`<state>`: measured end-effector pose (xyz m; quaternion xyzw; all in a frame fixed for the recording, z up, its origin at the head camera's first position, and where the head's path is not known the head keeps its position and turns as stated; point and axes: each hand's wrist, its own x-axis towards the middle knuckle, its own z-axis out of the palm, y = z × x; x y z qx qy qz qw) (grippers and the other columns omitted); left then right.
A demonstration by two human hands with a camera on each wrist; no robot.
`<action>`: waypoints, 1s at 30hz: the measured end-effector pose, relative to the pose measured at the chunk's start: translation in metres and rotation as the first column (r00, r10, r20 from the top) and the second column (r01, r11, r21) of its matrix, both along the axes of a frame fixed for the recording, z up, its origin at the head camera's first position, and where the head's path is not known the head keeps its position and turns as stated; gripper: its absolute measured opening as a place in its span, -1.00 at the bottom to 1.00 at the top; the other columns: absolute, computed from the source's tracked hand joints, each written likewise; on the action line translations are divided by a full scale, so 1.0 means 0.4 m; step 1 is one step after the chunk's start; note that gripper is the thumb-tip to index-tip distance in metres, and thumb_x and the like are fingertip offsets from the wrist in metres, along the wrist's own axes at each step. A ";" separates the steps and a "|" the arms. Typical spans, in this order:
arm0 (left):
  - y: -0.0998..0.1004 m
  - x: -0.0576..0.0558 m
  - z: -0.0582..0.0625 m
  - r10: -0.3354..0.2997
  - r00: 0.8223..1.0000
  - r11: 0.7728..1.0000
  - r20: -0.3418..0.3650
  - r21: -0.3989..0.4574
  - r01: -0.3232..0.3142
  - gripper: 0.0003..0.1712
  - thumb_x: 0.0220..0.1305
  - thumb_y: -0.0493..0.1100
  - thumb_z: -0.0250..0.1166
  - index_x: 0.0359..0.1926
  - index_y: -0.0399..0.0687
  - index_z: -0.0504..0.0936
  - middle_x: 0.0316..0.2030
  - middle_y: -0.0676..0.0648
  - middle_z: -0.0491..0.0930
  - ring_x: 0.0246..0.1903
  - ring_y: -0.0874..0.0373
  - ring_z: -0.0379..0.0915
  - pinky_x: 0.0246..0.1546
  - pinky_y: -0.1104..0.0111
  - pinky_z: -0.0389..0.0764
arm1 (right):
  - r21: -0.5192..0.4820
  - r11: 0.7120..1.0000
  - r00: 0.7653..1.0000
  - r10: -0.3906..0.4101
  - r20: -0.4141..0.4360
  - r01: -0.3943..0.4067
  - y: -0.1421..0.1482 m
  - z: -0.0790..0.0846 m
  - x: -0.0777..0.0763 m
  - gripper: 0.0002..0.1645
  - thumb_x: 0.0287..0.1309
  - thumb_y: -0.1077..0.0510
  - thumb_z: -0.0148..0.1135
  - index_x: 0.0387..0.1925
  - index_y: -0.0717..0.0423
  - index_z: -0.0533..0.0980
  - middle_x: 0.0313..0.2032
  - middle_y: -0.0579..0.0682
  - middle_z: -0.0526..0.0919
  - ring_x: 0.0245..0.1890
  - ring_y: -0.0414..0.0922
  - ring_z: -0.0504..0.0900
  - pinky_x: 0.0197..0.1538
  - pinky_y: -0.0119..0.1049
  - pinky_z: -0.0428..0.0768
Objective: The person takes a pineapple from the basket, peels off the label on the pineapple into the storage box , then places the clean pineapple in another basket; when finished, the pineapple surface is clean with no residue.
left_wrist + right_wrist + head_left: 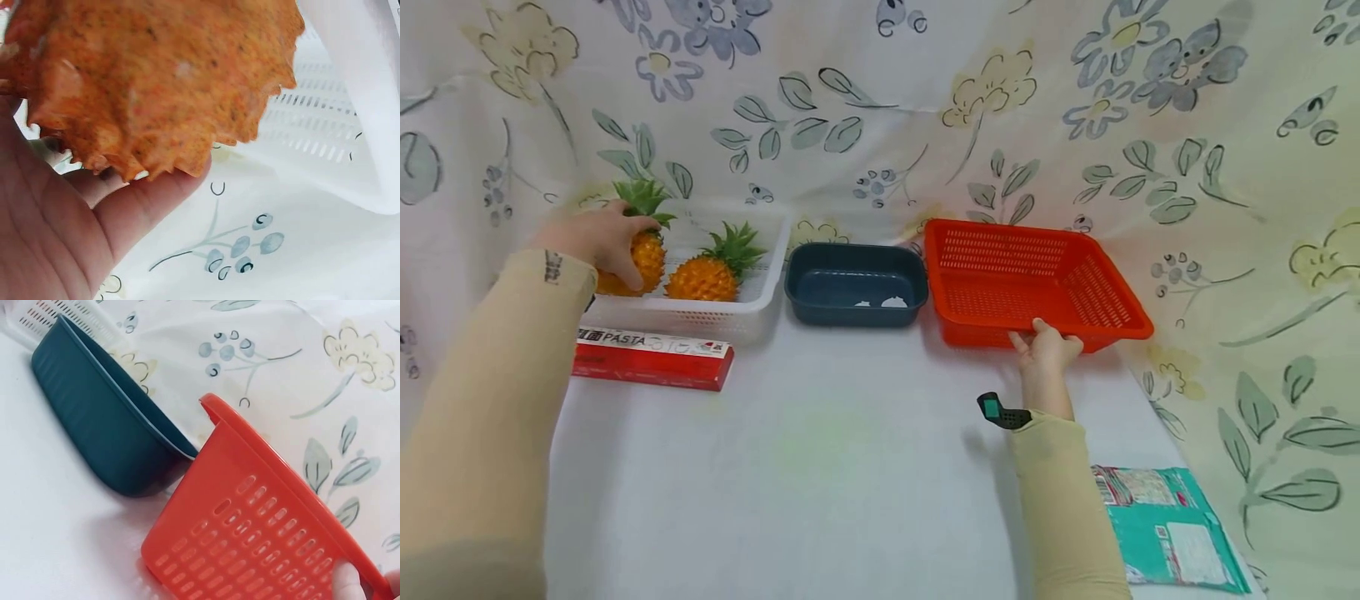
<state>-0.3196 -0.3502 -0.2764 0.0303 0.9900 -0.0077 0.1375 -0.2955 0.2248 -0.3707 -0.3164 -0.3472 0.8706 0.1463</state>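
At the left of the head view my left hand [598,237] grips an orange, spiky model pineapple [651,257] with green leaves, over the white basket [775,267]. Close up, the left wrist view has this pineapple [156,81] against the palm and fingers; its leafy end is mostly out of that view. A second pineapple [703,279] lies in the same basket, to the right of the first. My right hand [1047,354] holds the near rim of a red perforated basket [1000,283]. In the right wrist view, fingertips [347,581] show on that basket's rim [275,456].
Between the two baskets stands a dark teal tub [857,312] with small white pieces inside. A red and white pasta box [651,358] lies before the white basket. A teal packet [1180,529] lies at the table's right edge. Behind hangs flowered cloth [850,75].
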 end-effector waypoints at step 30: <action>0.245 0.050 -0.094 -0.105 0.921 0.935 -0.376 0.278 0.220 -0.28 0.32 0.18 -0.04 0.27 -0.28 0.26 0.23 -0.41 0.21 0.17 -0.32 0.13 0.15 -0.20 0.21 | 0.166 0.986 0.996 -0.050 0.079 0.036 0.006 -0.004 -0.007 -0.04 0.19 0.29 0.09 0.35 -0.25 -0.28 0.31 -0.15 -0.02 0.10 -0.17 0.29 0.15 -0.33 0.44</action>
